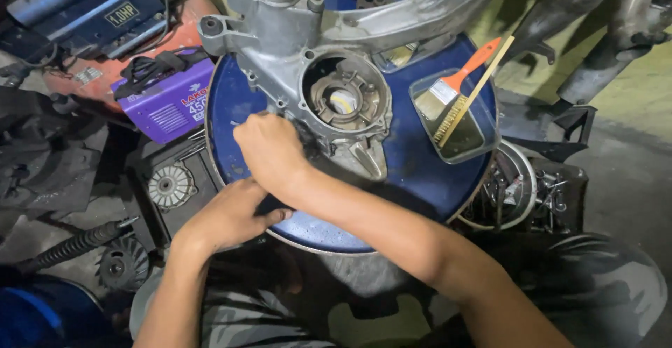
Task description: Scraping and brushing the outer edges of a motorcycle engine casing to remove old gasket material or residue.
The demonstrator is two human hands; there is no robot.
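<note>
1. Grey engine casing point(329, 75) lies on round blue drum top point(420, 173), from centre toward 12 o'clock.
2. Right hand point(269, 148) fisted against casing's 7 o'clock edge; what it grips, cannot tell.
3. Left hand point(227, 215) loosely curled, touching right wrist.
4. Orange-handled brush point(448, 93) in tray point(483, 138) at 2 o'clock.

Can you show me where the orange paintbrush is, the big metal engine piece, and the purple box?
orange paintbrush point(458, 82): head view, on the orange handle just above the metal band.
metal engine piece point(280, 23): head view, on its grey upper casing.
purple box point(164, 107): head view, on its purple top face.
</note>
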